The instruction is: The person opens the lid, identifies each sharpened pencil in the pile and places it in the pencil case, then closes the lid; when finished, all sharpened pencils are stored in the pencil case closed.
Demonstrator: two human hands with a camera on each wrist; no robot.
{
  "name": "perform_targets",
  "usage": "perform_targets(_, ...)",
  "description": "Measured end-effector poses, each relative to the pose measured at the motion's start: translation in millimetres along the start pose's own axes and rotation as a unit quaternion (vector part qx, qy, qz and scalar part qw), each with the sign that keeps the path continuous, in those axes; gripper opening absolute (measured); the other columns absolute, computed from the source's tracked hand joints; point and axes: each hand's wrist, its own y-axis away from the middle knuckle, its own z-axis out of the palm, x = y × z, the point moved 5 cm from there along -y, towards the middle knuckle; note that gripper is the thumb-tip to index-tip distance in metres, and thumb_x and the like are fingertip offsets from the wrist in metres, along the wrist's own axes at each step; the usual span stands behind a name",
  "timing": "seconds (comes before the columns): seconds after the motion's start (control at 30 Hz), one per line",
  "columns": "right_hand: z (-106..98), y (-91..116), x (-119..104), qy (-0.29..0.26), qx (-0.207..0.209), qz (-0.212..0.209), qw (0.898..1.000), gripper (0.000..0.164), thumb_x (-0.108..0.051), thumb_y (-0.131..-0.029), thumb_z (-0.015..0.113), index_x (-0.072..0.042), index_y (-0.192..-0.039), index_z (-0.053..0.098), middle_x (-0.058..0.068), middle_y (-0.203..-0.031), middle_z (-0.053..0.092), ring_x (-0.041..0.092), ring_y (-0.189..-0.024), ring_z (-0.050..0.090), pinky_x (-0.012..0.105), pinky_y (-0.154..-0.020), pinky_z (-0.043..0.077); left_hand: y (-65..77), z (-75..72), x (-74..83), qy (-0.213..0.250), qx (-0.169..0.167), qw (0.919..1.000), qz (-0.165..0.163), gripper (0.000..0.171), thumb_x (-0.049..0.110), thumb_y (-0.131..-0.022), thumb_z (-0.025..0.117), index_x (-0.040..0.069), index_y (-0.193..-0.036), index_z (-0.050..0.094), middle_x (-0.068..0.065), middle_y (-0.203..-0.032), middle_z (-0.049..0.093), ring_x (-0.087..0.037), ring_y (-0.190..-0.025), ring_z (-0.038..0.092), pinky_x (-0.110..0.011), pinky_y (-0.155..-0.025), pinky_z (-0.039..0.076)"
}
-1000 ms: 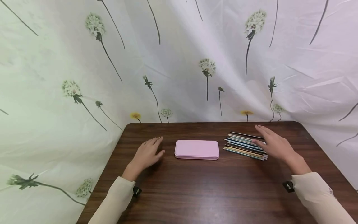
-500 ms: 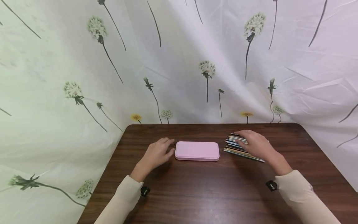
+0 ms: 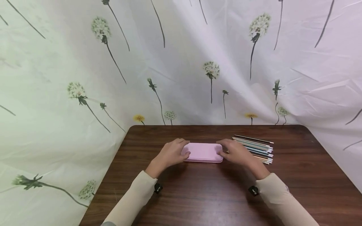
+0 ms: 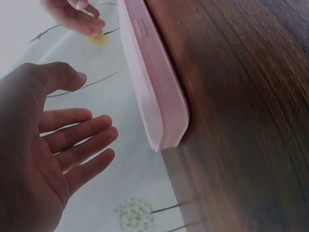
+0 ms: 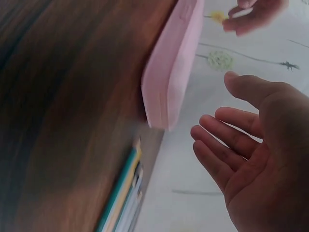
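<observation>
The pink case [image 3: 202, 151] lies flat and lengthwise on the dark wood surface [image 3: 203, 194], nearer its far edge than the bottom of the head view. That far edge has rounded corners and runs up against the flower-printed cloth [image 3: 181, 78]. A strip of wood separates it from the case, while a much broader stretch of bare wood runs from the case's near side toward the person. To the left, wood continues to the slanting side edge; to the right, pencils [image 3: 255, 147] lie in a loose bundle close to the case, eraser ends pointing away from it, with more wood beyond them.

The left hand [image 3: 171, 153] is at the case's left end and the right hand [image 3: 236, 153] at its right end, partly covering the pencils' tips. Both wrist views show the fingers loosely spread, thumbs apart from them, and a gap between each hand and the case.

Half a second ago the right hand was over the pencils and the left just outside the case's left end; both have moved inward. More of the pencils' eraser ends now show, and the case lies where it did.
</observation>
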Motion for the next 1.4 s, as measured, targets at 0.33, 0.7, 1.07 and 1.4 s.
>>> perform_targets(0.33, 33.0, -17.8, -11.0, -0.025, -0.036, -0.012, 0.999, 0.06, -0.032, -0.097, 0.078, 0.003, -0.144, 0.062, 0.022, -0.145, 0.064, 0.04, -0.137, 0.06, 0.057, -0.116, 0.047, -10.1, 32.5, -7.0, 0.015, -0.067, 0.9977, -0.001, 0.079, 0.042, -0.093, 0.076, 0.003, -0.157, 0.051, -0.016, -0.159, 0.055, -0.032, -0.148, 0.052, -0.046, -0.118, 0.049)
perform_targets(0.7, 48.3, -35.7, -12.8, -0.016, -0.104, 0.004, 0.994, 0.072, -0.034, -0.092, 0.082, 0.003, -0.149, 0.058, 0.023, -0.154, 0.057, 0.04, -0.146, 0.052, 0.055, -0.122, 0.041, -13.8, 54.2, -12.7, 0.014, -0.103, 0.9946, 0.002, 0.092, 0.042, -0.087, 0.077, -0.001, -0.161, 0.043, -0.02, -0.165, 0.046, -0.036, -0.156, 0.042, -0.046, -0.127, 0.038)
perform_targets(1.07, 48.6, -42.6, -13.8, 0.004, -0.119, 0.019, 0.993, 0.074, -0.035, -0.085, 0.087, -0.002, -0.144, 0.058, 0.021, -0.142, 0.064, 0.038, -0.132, 0.062, 0.054, -0.113, 0.05, -19.6, 59.1, -9.2, -0.014, -0.084, 0.9964, 0.005, 0.092, 0.047, -0.085, 0.076, -0.001, -0.158, 0.047, -0.018, -0.159, 0.053, -0.034, -0.149, 0.048, -0.047, -0.126, 0.039)
perform_targets(1.4, 54.6, -46.6, -10.4, 0.025, -0.126, 0.018, 0.991, 0.076, -0.04, -0.084, 0.087, -0.007, -0.146, 0.058, 0.018, -0.143, 0.064, 0.037, -0.135, 0.059, 0.054, -0.116, 0.047, -24.2, 62.0, -2.7, -0.011, -0.074, 0.997, 0.018, 0.09, 0.045, -0.086, 0.077, -0.003, -0.157, 0.047, -0.018, -0.157, 0.055, -0.033, -0.148, 0.05, -0.051, -0.129, 0.033)
